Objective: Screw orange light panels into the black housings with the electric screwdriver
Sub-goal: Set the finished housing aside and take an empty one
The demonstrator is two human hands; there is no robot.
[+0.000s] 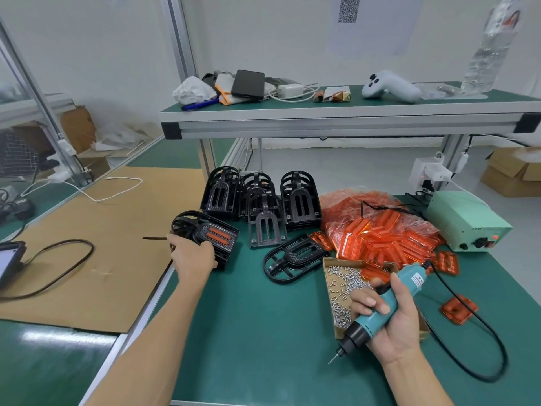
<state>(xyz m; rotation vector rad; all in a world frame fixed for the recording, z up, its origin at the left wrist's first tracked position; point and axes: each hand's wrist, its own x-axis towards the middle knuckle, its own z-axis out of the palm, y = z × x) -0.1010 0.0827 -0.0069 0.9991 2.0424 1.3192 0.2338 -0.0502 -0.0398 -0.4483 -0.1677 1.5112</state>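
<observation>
My left hand [193,254] grips a black housing [215,234] with orange panels showing through its slots, at the left edge of the green mat. My right hand [389,320] holds the teal electric screwdriver [380,312], bit pointing down-left just above the mat. Another black housing [294,257] lies flat in the middle. Upright stacks of black housings [298,200] stand behind it. A heap of orange light panels [386,238] spills from a clear bag to the right. A cardboard tray of small screws [339,285] sits partly under my right hand.
The green power supply box [465,221] stands at the right, its black cable [480,329] looping over the mat past a loose orange panel [458,309]. A cardboard sheet [87,244] covers the left bench. An overhead shelf [348,112] holds assorted items.
</observation>
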